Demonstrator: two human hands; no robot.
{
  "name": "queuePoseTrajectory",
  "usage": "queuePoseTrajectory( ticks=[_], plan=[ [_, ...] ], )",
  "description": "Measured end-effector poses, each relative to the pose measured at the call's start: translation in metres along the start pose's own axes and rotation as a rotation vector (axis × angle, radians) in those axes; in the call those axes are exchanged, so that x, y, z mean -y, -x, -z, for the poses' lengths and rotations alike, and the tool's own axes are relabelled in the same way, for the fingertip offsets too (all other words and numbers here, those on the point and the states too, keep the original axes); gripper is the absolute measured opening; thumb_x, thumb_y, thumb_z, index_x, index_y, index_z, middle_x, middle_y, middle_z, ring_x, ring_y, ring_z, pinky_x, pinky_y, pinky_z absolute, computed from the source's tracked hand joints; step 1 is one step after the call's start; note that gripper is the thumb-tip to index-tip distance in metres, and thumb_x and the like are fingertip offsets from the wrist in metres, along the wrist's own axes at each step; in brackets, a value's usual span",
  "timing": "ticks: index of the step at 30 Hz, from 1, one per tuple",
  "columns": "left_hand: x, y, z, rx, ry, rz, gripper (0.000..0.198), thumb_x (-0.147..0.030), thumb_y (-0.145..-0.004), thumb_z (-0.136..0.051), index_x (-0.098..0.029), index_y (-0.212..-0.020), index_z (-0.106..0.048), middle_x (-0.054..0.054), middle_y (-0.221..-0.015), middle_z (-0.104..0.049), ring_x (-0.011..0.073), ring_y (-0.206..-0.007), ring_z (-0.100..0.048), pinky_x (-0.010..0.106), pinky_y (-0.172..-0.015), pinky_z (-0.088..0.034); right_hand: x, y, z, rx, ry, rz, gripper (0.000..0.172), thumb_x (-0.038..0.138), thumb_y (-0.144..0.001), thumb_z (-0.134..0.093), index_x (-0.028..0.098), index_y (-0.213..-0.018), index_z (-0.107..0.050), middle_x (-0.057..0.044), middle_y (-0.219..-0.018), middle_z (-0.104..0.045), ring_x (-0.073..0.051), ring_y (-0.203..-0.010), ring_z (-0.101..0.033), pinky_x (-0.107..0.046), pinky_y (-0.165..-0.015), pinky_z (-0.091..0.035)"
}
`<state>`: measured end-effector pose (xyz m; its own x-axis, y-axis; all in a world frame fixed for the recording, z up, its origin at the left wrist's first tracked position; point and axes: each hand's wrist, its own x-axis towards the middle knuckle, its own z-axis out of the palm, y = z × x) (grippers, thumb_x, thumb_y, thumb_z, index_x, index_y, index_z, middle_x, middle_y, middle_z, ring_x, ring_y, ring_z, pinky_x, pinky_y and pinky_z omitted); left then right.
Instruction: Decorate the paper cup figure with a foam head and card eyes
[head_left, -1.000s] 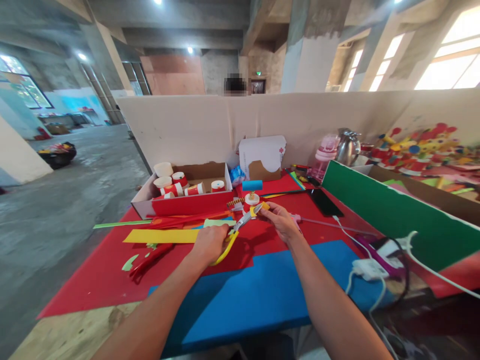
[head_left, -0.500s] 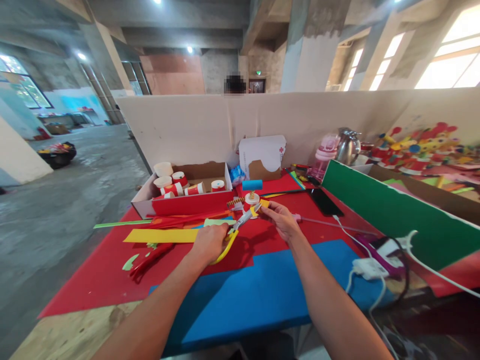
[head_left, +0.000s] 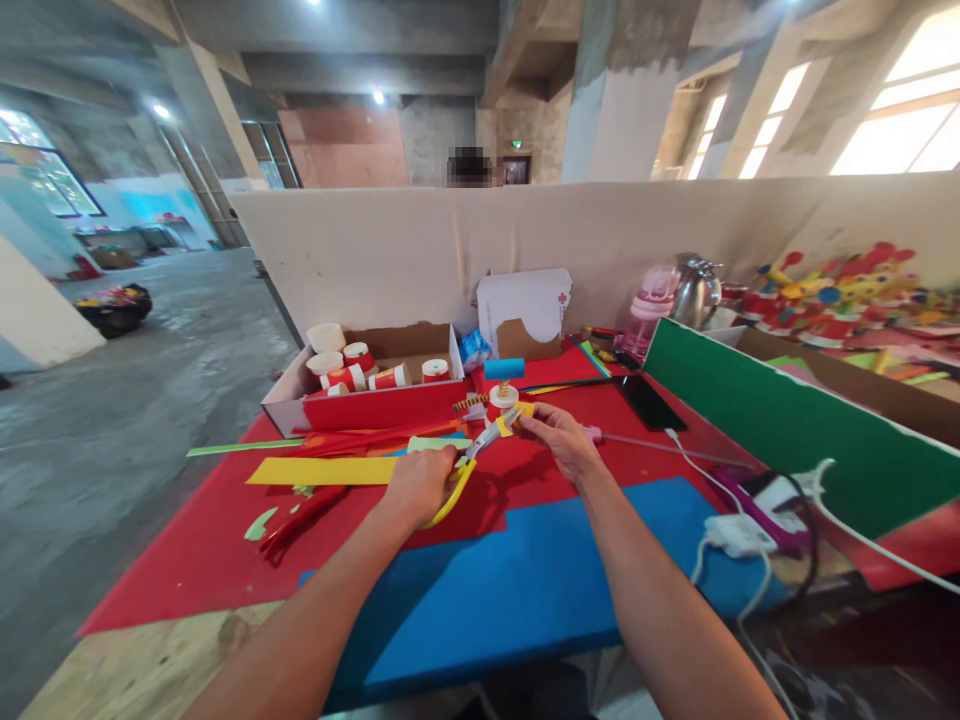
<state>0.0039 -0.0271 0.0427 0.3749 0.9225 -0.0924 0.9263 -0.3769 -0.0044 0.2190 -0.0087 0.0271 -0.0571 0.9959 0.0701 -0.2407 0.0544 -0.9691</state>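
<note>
My left hand (head_left: 424,485) is closed round the yellow handles of a pair of scissors (head_left: 459,490), whose blades point up and to the right. At the blade tips is a small piece of yellow paper (head_left: 525,410), pinched between the fingers of my right hand (head_left: 561,438). Just behind the blades stands a paper cup figure (head_left: 502,400) with a blue paper roll (head_left: 505,369) on top and a folded paper spring at its side. A long yellow paper strip (head_left: 322,471) lies left of my left hand.
A box (head_left: 375,408) with several red-and-white cups stands at the back left. On the right are a phone (head_left: 651,403) on a white cable, a green-sided box (head_left: 795,430), a pink bottle (head_left: 651,310) and a purple-and-white glue gun-like device or power strip (head_left: 757,515).
The yellow paper piece has turned slightly at the scissor blades, and a part of it now hangs lower beside them. Both hands keep nearly the same place.
</note>
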Motion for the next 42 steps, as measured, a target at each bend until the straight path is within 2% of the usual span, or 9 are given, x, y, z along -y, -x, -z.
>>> queuePoseTrajectory(
  ticks=[10,19,24,34,42],
  plan=[
    [0.0014,-0.0003,-0.0018,-0.011,0.022,-0.003,0.029,-0.032,-0.089,-0.036,-0.020,-0.100,-0.059,0.013,-0.091,-0.069,0.0291,-0.088,-0.065,0.035,-0.070,-0.047,-0.0012,-0.0016,0.0008,-0.036,-0.043,-0.026,0.028,0.038,-0.055,-0.080,0.020,-0.074,-0.070,0.000,-0.076,-0.070,-0.014,-0.072,-0.063,-0.029,-0.077,-0.049],
    [0.0007,-0.0001,0.0000,-0.013,0.015,-0.002,0.028,-0.032,-0.089,-0.036,-0.019,-0.098,-0.059,0.013,-0.090,-0.068,0.0286,-0.087,-0.065,0.034,-0.070,-0.047,-0.0025,-0.0030,0.0036,-0.081,-0.106,-0.022,0.027,0.037,-0.053,-0.082,0.020,-0.066,-0.066,0.002,-0.069,-0.067,-0.011,-0.066,-0.059,-0.022,-0.064,-0.045],
    [-0.0003,0.0004,0.0000,-0.016,0.009,-0.008,0.029,-0.033,-0.089,-0.035,-0.019,-0.098,-0.059,0.013,-0.090,-0.069,0.0298,-0.086,-0.065,0.036,-0.069,-0.047,-0.0047,-0.0036,0.0038,-0.082,-0.107,-0.019,0.028,0.037,-0.054,-0.081,0.020,-0.069,-0.067,0.002,-0.068,-0.066,-0.010,-0.064,-0.056,-0.021,-0.061,-0.042],
    [-0.0009,0.0004,0.0022,0.002,-0.017,0.008,0.027,-0.028,-0.086,-0.036,-0.019,-0.099,-0.058,0.013,-0.091,-0.069,0.0310,-0.087,-0.065,0.038,-0.070,-0.048,-0.0044,-0.0047,0.0043,-0.082,-0.032,-0.014,0.030,0.042,-0.053,-0.081,0.020,-0.067,-0.066,0.001,-0.068,-0.065,-0.012,-0.064,-0.056,-0.024,-0.063,-0.043],
    [-0.0011,0.0003,0.0031,0.016,-0.010,0.009,0.027,-0.030,-0.087,-0.037,-0.020,-0.101,-0.058,0.013,-0.093,-0.068,0.0298,-0.089,-0.065,0.037,-0.072,-0.048,-0.0033,-0.0041,0.0042,-0.047,0.063,0.034,0.029,0.043,-0.058,-0.077,0.019,-0.066,-0.064,0.002,-0.065,-0.063,-0.009,-0.060,-0.052,-0.023,-0.061,-0.039]
  ],
)
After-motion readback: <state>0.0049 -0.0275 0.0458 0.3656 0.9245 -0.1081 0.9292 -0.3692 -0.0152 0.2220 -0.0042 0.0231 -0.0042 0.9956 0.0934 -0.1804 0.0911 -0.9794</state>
